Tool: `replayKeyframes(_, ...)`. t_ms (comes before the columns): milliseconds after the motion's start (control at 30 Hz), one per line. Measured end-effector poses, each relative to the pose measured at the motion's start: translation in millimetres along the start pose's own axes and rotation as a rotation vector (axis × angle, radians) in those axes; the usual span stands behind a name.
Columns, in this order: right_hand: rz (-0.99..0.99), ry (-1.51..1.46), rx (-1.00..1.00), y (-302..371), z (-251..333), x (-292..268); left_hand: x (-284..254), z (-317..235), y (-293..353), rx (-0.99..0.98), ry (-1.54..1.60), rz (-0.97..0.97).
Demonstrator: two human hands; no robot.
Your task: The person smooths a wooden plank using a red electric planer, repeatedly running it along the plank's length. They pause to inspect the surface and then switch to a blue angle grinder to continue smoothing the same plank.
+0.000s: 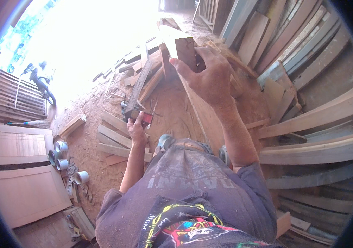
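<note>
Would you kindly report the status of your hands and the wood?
Left hand at near end of long beam. Right hand at brown timber. Loose boards on ground, left side.

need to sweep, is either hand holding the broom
No, the broom is far left, apart from the left hand and right hand.

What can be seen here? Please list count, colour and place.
thick beam: one, brown, upper centre
long beam: one, greyish, centre left
unclear object: one, red, beside long beam
loose planks: many, brownish, centre left
boards: many, brown and grey, right
wooden panels: at least two, light brown, left
slatted panel: one, brown, left
motorcycle: one, dark, upper left
broom: one, greyish, left
buckets: at least three, white, left
shirt: one, dark, lower centre
left hand: one, bare, touching long beam
right hand: one, bare, at thick beam
</note>
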State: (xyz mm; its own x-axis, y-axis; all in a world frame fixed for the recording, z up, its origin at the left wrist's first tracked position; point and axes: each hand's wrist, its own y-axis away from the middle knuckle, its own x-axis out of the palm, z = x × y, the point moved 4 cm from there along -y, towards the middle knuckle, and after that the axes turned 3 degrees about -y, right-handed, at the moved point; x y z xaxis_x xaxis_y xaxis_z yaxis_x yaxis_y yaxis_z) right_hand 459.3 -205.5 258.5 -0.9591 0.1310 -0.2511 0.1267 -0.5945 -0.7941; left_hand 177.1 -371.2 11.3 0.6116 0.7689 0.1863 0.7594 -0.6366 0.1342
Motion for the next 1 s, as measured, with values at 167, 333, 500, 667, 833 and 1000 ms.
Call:
replayKeyframes(167,0.009,-0.025,0.025,-1,-3,2,3,-3,1,-0.002,0.005,0.002)
replayKeyframes(333,0.004,-0.018,0.015,-3,-8,4,4,-2,-1,-0.001,0.007,0.005)
replayKeyframes(500,0.02,-0.012,0.058,-4,-9,1,10,-4,-1,0.0,0.013,0.023)
replayKeyframes(667,0.014,-0.067,0.051,-8,-6,0,25,-59,-8,0.225,-0.092,0.058)
replayKeyframes(833,0.068,-0.102,0.106,1,-8,-2,101,-195,4,0.494,-0.414,0.386)
replayKeyframes(1000,0.094,0.009,0.099,5,-2,-4,190,-239,38,0.445,-0.54,0.694)
